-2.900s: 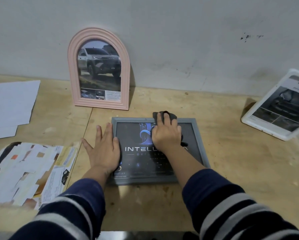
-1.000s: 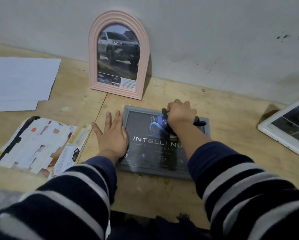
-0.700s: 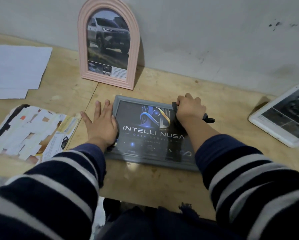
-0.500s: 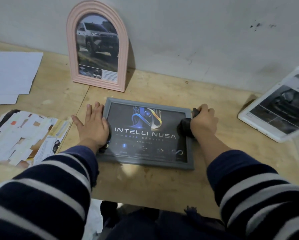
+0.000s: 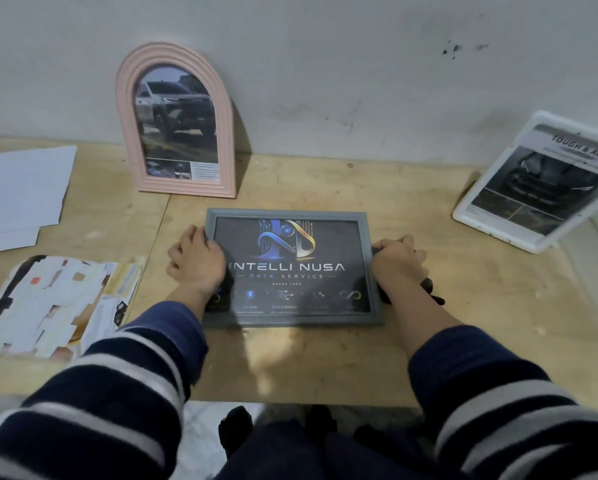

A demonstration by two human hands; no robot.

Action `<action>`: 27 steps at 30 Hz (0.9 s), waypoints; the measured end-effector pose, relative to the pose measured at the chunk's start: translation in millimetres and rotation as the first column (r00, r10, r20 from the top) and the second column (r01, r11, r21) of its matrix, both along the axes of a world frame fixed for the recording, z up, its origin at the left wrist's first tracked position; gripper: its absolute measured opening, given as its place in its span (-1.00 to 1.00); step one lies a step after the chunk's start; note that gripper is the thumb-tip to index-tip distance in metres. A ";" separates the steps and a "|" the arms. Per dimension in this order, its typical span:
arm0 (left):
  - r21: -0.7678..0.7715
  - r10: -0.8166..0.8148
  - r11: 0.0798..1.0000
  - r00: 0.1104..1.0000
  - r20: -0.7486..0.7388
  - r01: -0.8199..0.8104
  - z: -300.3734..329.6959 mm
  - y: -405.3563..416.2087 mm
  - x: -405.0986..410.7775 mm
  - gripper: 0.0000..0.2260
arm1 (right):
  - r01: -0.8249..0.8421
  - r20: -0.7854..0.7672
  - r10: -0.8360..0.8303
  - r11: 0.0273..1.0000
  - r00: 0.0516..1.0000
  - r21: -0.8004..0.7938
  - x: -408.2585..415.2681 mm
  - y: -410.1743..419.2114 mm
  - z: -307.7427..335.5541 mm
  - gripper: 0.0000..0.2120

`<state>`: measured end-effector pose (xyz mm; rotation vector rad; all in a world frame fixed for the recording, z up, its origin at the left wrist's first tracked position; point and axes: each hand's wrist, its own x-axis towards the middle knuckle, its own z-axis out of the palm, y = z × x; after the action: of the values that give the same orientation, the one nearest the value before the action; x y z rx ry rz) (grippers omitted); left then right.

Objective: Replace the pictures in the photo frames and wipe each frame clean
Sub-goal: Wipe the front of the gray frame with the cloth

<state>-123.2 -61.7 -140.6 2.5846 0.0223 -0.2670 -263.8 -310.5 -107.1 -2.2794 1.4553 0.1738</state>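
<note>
The left hand (image 5: pixel 197 259) curls over the grey frame (image 5: pixel 292 318)'s left edge; the right hand (image 5: pixel 396 263), gripping a cloth (image 5: pixel 429 294), holds its right edge. The bunched cloth could let that side slip.

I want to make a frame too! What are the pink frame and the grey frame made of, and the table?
Pink arched frame: probably moulded plastic or painted wood; matte, with ridged bands around the arch.
Grey frame: likely plastic or painted wood, matte; its front pane is shiny, so glass or clear plastic.
Table: plywood, bare and pale, with visible grain and a seam.
</note>
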 end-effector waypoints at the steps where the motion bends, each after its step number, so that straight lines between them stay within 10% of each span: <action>1: -0.063 0.055 0.996 0.998 -0.018 -0.056 4.4 -4.4 0.4 -0.62 | 0.048 0.018 -0.048 0.998 0.999 0.029 0.1 0.3 0.4 -0.69; 9: -0.588 0.193 0.775 0.973 -0.124 -0.229 29.5 -0.9 15.6 -0.70 | 0.265 0.106 -0.302 0.925 0.947 0.271 0.2 0.7 12.1 -0.64; 14: -0.679 0.145 0.724 0.989 -0.018 -0.118 54.1 -14.9 32.0 -0.75 | 0.212 0.242 -0.353 0.862 0.904 0.461 9.9 -22.5 34.8 -0.71; 27: -0.671 -0.001 0.735 0.990 0.140 0.095 101.8 -135.2 78.6 -0.64 | 0.329 0.586 -0.442 0.897 0.679 0.295 59.1 -115.8 81.3 -0.71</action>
<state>-44.5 -196.9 -38.7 1.8578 -0.1639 -0.0918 -204.7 -426.3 -25.8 -1.5853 1.4163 -0.5526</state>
